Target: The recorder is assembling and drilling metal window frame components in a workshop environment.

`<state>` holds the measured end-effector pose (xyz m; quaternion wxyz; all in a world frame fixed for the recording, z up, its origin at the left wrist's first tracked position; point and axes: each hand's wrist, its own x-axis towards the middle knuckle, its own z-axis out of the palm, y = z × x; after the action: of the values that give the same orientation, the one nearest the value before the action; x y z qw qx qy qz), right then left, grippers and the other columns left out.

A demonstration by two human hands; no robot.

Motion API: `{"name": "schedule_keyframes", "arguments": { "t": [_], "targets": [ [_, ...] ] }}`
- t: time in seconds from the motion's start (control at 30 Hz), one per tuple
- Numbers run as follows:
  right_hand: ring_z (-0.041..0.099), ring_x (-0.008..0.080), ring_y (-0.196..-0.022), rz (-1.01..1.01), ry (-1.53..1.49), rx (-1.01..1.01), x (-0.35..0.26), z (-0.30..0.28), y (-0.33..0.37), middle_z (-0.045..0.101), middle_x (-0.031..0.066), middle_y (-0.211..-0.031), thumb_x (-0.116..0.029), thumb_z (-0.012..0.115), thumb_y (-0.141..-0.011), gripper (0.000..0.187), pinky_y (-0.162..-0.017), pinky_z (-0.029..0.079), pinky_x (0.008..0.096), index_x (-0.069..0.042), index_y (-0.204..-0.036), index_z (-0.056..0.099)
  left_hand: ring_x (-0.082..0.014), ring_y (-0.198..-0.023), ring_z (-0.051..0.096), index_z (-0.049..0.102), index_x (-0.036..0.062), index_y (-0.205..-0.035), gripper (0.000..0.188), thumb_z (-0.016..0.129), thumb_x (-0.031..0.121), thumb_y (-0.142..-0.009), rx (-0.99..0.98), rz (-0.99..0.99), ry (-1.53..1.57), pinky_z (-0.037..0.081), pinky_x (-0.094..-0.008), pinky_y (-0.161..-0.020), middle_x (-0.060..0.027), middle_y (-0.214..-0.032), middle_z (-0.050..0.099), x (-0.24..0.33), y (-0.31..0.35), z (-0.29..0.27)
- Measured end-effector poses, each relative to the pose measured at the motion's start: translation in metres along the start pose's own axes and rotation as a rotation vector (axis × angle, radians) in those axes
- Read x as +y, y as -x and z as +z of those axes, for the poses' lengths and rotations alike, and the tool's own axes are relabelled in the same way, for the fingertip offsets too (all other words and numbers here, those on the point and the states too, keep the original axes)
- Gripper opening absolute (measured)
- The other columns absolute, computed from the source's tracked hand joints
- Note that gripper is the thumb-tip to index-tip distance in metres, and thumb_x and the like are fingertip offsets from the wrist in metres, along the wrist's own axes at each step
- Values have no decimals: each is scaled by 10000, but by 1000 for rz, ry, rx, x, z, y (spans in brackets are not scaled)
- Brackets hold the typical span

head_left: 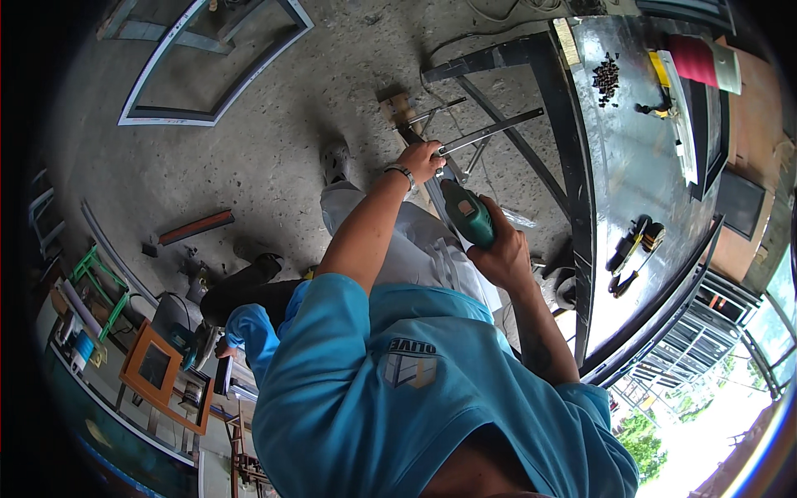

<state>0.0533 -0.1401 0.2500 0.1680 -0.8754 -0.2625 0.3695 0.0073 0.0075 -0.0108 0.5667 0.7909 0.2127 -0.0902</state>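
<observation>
My left hand [422, 161], with a watch on its wrist, is closed on the near end of a flat metal bar [498, 128] that juts out to the right. Thinner metal arms lie under and beside that bar, perhaps jointed to it. In my right hand [508, 256] is a green power drill [468, 214], its front end pointing up and left toward my left hand. The drill's tip and the spot it faces are largely hidden. Below both hands runs a dark metal profile [435, 196], with a wooden block [397, 108] by its far end.
To the right stands a metal-topped workbench [639, 166] on a black frame. It bears a pile of small dark screws [606, 80], yellow-handled tools [635, 249] and a pink roll [693, 61]. A window frame [217, 116] lies far left. Another person's blue sleeve [253, 328] shows at lower left.
</observation>
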Motion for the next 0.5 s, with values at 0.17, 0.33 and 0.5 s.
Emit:
{"name": "schedule_keyframes", "arguments": {
  "t": [0.17, 0.33, 0.5],
  "targets": [
    [630, 448, -837, 12, 7, 20, 1, -10, 11, 655, 240, -844, -109, 605, -613, 736, -763, 498, 499, -161, -1331, 455, -387, -916, 607, 596, 8, -1079, 360, 642, 279, -847, -28, 6, 11, 472, -453, -792, -210, -969, 641, 4, 2, 11],
    [633, 454, -820, 85, 44, -11, -3, -23, 10, 659, 240, -843, -108, 596, -623, 731, -765, 500, 499, -148, -1337, 446, -392, -949, 604, 589, -5, -1111, 390, 639, 280, -850, -31, -18, -21, 477, -457, -813, -222, -986, 643, 21, -2, 11],
    [628, 459, -850, 77, -94, 116, 13, -17, 10, 656, 255, -878, -120, 593, -637, 718, -787, 499, 488, -125, -1338, 438, -398, -929, 613, 589, 0, -1134, 409, 639, 295, -855, -42, -47, -47, 487, -451, -798, -224, -967, 648, 19, -7, 5]
  ]
}}
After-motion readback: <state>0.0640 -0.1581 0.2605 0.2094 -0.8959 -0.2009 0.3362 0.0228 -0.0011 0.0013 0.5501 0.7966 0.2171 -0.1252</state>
